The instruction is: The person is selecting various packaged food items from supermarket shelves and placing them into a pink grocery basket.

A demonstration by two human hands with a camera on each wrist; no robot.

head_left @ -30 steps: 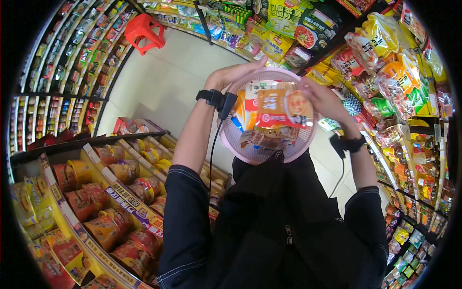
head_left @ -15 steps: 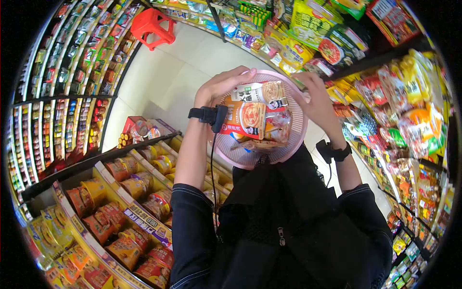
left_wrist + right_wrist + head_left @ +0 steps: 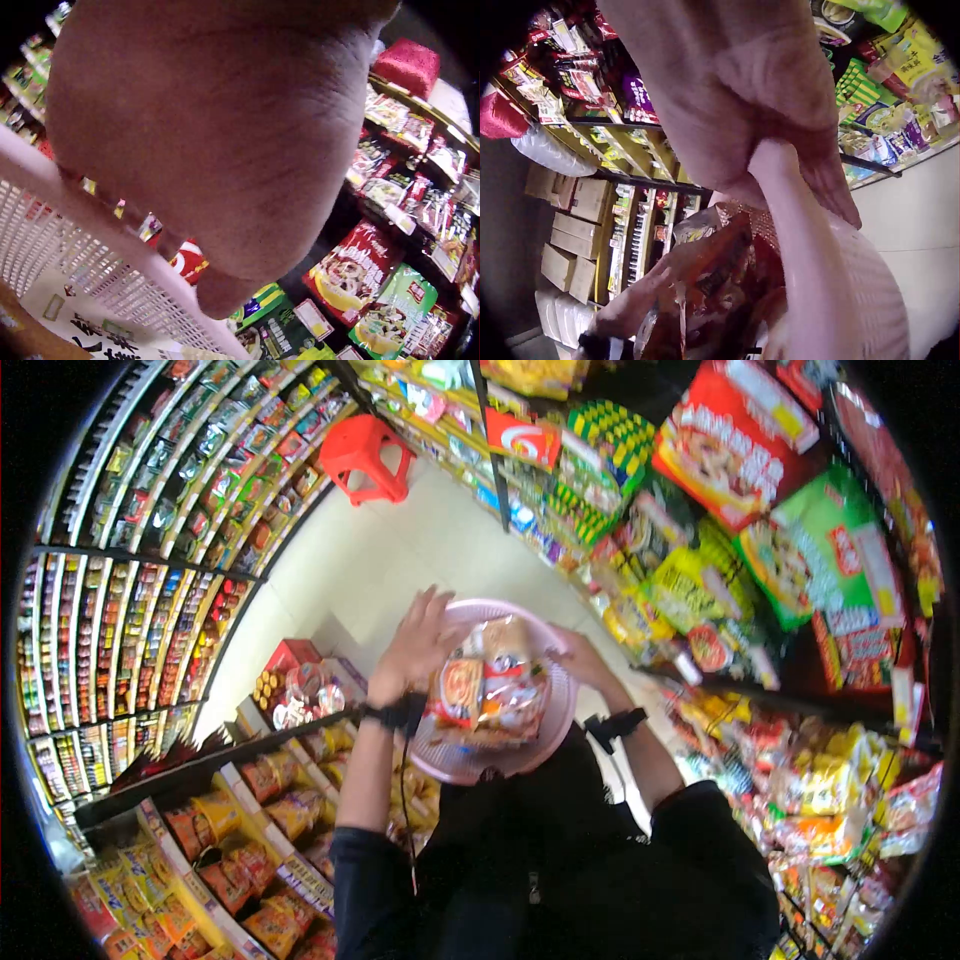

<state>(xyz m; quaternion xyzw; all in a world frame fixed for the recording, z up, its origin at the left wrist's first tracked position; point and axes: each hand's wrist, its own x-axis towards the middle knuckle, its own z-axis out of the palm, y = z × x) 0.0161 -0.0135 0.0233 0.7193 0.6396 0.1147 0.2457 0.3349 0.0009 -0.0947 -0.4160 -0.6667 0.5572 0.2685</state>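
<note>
A pink plastic basket with slotted walls hangs in front of the person's body in the head view. My right hand grips its rim, which runs between thumb and fingers in the right wrist view. At the basket's left side, my left hand lies against the rim with its fingers extended. Inside are several food packets: an orange one with a bowl picture, a shiny clear-and-red one and a pale one. The palm fills much of the left wrist view, beside the basket wall.
Shelves of instant noodle cups stand at the lower left. Hanging seasoning bags line the right side. A red plastic stool stands on the pale floor ahead. Cartons are stacked in the right wrist view.
The basket and both hands have shifted lower in the head view as the view turned. The packets have settled from an upright position near the right hand to lying in the basket.
</note>
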